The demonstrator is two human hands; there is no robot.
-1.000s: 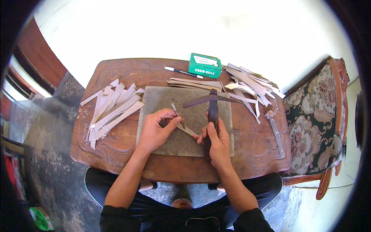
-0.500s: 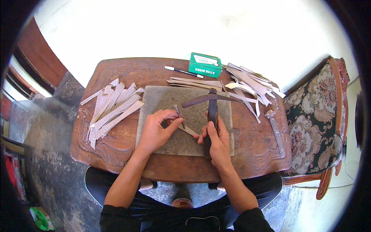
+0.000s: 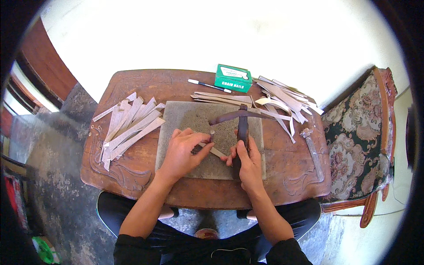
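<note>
My left hand [image 3: 182, 152] pinches a short metal punch [image 3: 212, 136] between thumb and fingers, its flat top pointing up. Under it a narrow pale strip [image 3: 217, 153] lies over a grey stone slab [image 3: 185, 115]. My right hand [image 3: 250, 164] is wrapped around the handle of a hammer [image 3: 243, 130], whose long, dark, curved head is raised above the slab. Fingertips of this same hand also touch the strip's right end. The punch's lower tip is hidden by my left fingers, so I cannot tell whether it meets the strip.
A pile of pale strips [image 3: 132, 126] lies on the wooden table [image 3: 176, 192] at left, more strips [image 3: 282, 99] at back right. Behind the slab are a green box [image 3: 232, 78] and a pen [image 3: 209, 85]. A second hammer [image 3: 313, 154] lies at right, near an upholstered chair [image 3: 357, 137].
The punch has gone from leaning left to nearly upright, and its top has shifted right and nearer to me. My left hand turned with it. The right hand and hammer have barely moved.
</note>
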